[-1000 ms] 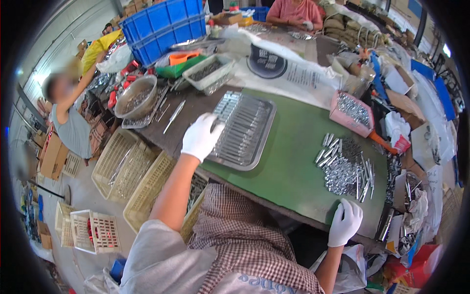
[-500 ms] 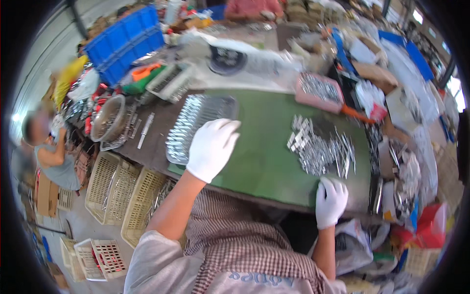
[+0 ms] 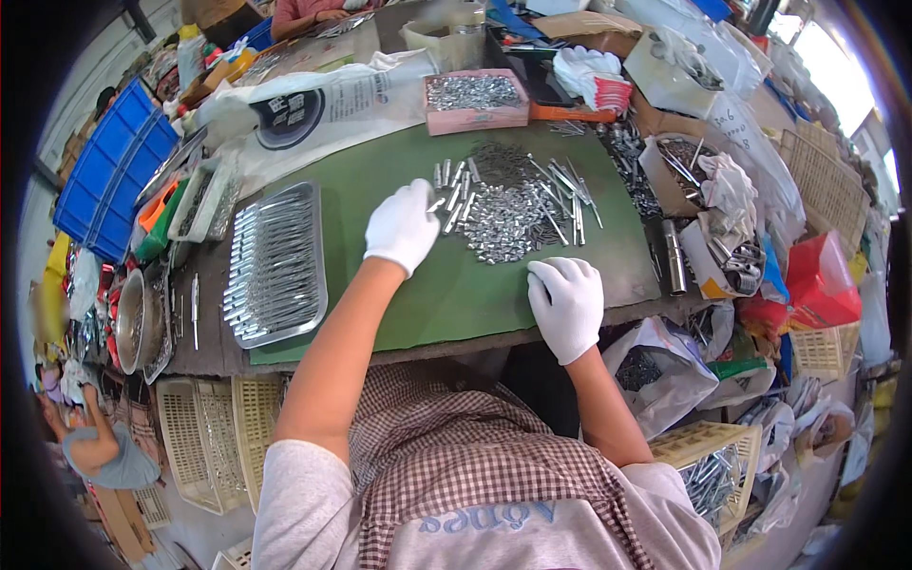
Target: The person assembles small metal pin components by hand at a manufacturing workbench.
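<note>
Where the short silver tubes [image 3: 454,211] lie loose on the green mat [image 3: 437,309], just left of a heap of small shiny parts [image 3: 503,223], my left hand [image 3: 403,228] is at their near edge. Its fingers bend toward one tube by the tips; whether they grip it, I cannot tell. My right hand [image 3: 567,309] rests by the mat's front edge, below the heap, fingers loosely curled; the underside is hidden, so I cannot tell if anything is in them.

Dark fine pieces [image 3: 508,161] spread behind the heap; long thin rods [image 3: 577,204] flank it on the right. Beyond, a pink bin [image 3: 478,119] of shiny parts blocks the far side, an orange handle [image 3: 570,114] beside it. Left: metal tray [image 3: 321,256], filled with rows of slim pieces [image 3: 271,266]. My left forearm [image 3: 347,351] crosses between tray and heap. White printed sack [image 3: 351,104] behind the tray; stacked blue crates [image 3: 114,180] farther left. Right of the mat, a dark metal cylinder [image 3: 674,258] stands near a cluttered cardboard box [image 3: 665,185].
</note>
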Motion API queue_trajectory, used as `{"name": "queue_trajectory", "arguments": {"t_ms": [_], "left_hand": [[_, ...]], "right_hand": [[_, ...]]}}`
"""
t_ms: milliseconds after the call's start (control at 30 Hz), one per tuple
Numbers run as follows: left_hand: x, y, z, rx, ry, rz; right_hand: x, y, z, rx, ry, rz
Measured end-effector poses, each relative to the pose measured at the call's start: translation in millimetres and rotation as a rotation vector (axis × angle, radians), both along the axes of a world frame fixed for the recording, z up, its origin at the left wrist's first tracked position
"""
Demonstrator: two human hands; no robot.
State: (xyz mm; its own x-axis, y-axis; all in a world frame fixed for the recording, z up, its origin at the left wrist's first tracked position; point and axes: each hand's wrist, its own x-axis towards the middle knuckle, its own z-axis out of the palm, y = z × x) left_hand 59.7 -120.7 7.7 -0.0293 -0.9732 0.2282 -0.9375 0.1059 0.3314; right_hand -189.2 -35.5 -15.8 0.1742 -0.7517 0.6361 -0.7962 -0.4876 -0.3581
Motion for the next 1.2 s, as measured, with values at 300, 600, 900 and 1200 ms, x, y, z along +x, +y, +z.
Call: {"name": "queue_trajectory", "arguments": {"t_ms": [300, 600, 900, 1200], "left_hand": [[-32, 123, 5, -0.118, 0.075, -0.474], [-41, 130, -19, -0.310, 0.181, -0.384], [-44, 129, -24, -0.276, 0.202, -0.342], [-47, 130, -21, -0.255, 0.171, -0.343]], "right_hand": [[-51, -74, 9, 0.051, -0.210, -0.147], [-66, -132, 15, 0.449, 0.243, -0.331], [-62, -65, 38, 0.266, -0.748, 0.046], [-46, 15, 22, 0.475, -0.351, 0.223]]}}
